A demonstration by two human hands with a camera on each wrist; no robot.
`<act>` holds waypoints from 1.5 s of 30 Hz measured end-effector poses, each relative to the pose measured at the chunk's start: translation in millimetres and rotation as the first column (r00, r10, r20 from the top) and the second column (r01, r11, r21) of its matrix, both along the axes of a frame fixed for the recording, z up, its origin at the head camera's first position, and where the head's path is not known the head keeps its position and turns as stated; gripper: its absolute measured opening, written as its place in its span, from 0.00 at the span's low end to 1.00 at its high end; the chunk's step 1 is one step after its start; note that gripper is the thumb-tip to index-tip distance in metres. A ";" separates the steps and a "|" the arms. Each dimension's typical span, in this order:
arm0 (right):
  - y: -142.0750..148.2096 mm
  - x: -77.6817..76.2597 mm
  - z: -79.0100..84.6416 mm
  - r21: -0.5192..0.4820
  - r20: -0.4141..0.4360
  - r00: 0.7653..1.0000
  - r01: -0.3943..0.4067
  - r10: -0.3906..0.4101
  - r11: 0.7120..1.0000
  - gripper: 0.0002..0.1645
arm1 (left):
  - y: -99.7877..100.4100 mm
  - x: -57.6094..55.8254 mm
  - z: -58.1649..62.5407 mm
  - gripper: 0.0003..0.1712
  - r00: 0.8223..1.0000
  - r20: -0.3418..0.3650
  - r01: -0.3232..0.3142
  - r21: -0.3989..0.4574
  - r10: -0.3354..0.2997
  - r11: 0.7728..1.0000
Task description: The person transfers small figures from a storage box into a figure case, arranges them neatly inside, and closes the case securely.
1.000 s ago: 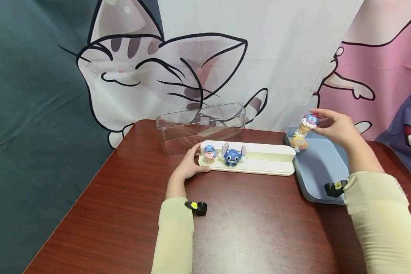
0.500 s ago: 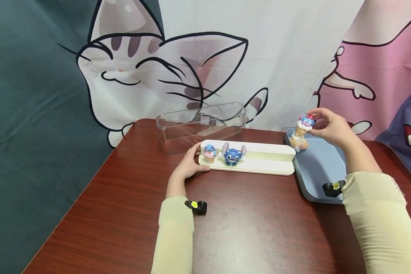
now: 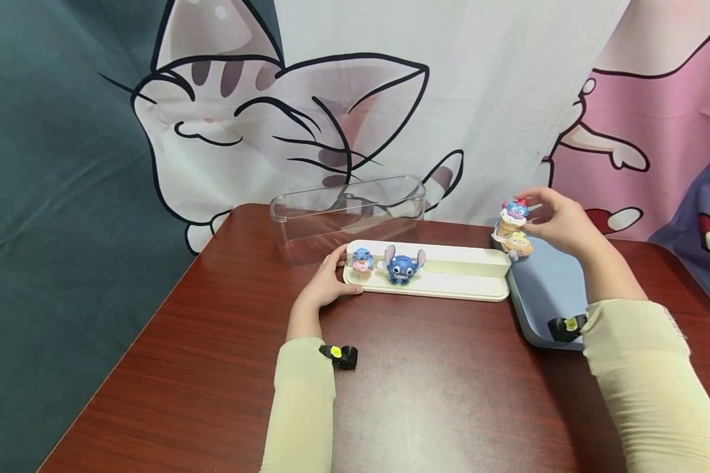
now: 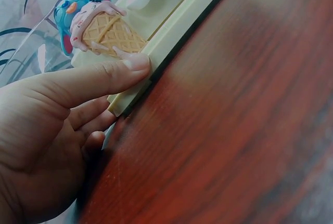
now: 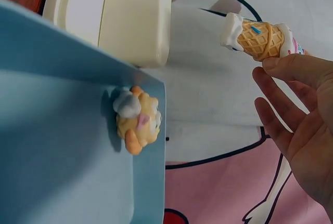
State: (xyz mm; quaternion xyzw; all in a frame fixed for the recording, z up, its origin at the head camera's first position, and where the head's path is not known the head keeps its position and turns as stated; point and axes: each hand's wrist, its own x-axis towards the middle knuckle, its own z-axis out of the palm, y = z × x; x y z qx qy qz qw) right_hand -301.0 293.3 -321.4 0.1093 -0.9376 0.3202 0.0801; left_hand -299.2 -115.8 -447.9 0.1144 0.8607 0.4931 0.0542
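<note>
With its thumb on the front edge, my left hand [image 3: 325, 287] grips the left end of a cream stepped display base [image 3: 461, 282]. On the base's lower step stand a small blue figurine on a pink ice cream cone [image 3: 363, 264] and a big-eared blue figurine [image 3: 402, 268]. My right hand [image 3: 559, 220] pinches an ice-cream-cone figurine [image 3: 512, 219] with a blue head and red top, raised above the tray's far left corner. In the right wrist view the fingertips hold its cone [image 5: 260, 39] near the head end, which the thumb partly hides.
A blue-grey tray [image 3: 523, 325] stands at the base's right end. Inside its far left corner sits a yellow-orange figurine [image 5: 139, 122]. Behind the base is a clear plastic cover [image 3: 349, 230]. All rest on a brown wooden table [image 3: 426, 394] before a printed cloth.
My right hand has carried the cone figurine to the left, and it has become more upright. The left hand and the display base have stayed in place.
</note>
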 end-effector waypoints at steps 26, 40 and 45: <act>-29.2 4.0 -2.9 -0.027 0.027 0.997 -0.069 0.069 0.997 0.30 | -0.3 -0.2 -1.2 0.58 1.000 -0.003 -0.004 0.002 0.004 1.000; -44.7 8.8 -2.7 -0.025 0.038 0.992 -0.118 0.119 0.993 0.30 | 0.0 -0.8 -2.0 0.58 1.000 -0.003 -0.008 0.008 0.008 1.000; -49.9 10.6 -2.3 -0.035 0.029 0.991 -0.133 0.134 0.990 0.31 | 0.3 -0.9 -1.9 0.58 1.000 -0.004 -0.007 0.006 0.007 1.000</act>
